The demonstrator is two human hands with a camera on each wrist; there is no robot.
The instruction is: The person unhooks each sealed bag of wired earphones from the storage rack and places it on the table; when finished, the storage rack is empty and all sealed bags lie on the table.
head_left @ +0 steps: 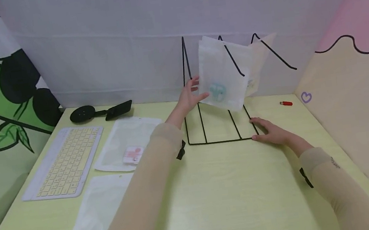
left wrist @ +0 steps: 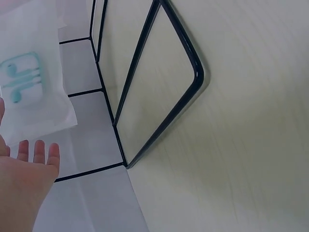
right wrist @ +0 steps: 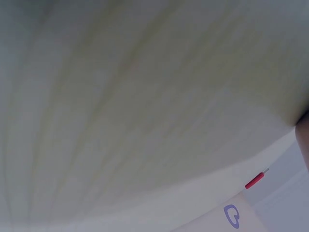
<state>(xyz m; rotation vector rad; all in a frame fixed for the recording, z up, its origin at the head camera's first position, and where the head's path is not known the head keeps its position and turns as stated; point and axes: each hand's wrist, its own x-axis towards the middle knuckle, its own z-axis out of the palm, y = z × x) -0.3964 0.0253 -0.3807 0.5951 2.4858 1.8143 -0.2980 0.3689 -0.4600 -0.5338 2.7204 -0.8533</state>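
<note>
A black wire display rack (head_left: 223, 141) stands at the back of the table. From its middle hook hangs a frosted white pouch (head_left: 224, 63) with white and teal wired earphones (left wrist: 21, 79) inside. My left hand (head_left: 189, 98), fingers spread, is at the pouch's left edge, its thumb close to the lower corner. In the left wrist view the fingers are extended just below the pouch. My right hand (head_left: 271, 131) lies on the table with fingertips and thumb touching the rack's front right corner. Behind, a second pouch (head_left: 260, 64) hangs on the right hook, partly hidden.
On the left lie a keyboard (head_left: 68, 161), a flat pouch (head_left: 117, 139) with a pink-and-white item, and another flat pouch (head_left: 98, 204) partly under my left forearm. A black folding stand (head_left: 83, 114) is at the back left. A small red object (head_left: 286, 103) lies right of the rack.
</note>
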